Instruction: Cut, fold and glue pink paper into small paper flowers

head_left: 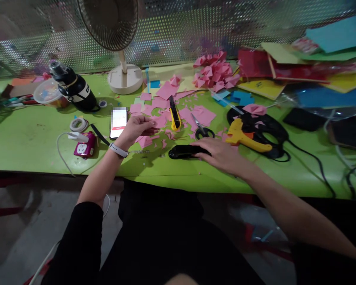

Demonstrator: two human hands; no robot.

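Under my right hand (221,154) lies a black stapler (180,152) on the green table, and my fingers grip its right end. My left hand (140,127) is pinched over pink paper scraps, just right of a phone (118,122) with a lit screen; whatever is between the fingertips is too small to make out. Cut pink paper (203,114) is spread beyond both hands. Among it lie a yellow-and-black utility knife (175,114) and black-handled scissors (204,130). Small bits lie on the table between my hands.
A yellow glue gun (246,136) rests on a black pad at right, its cord trailing forward. Folded pink pieces (216,71) are heaped at the back. A fan (123,77), black bottle (77,89), tape roll (78,124) and purple plug adapter (84,146) stand at left.
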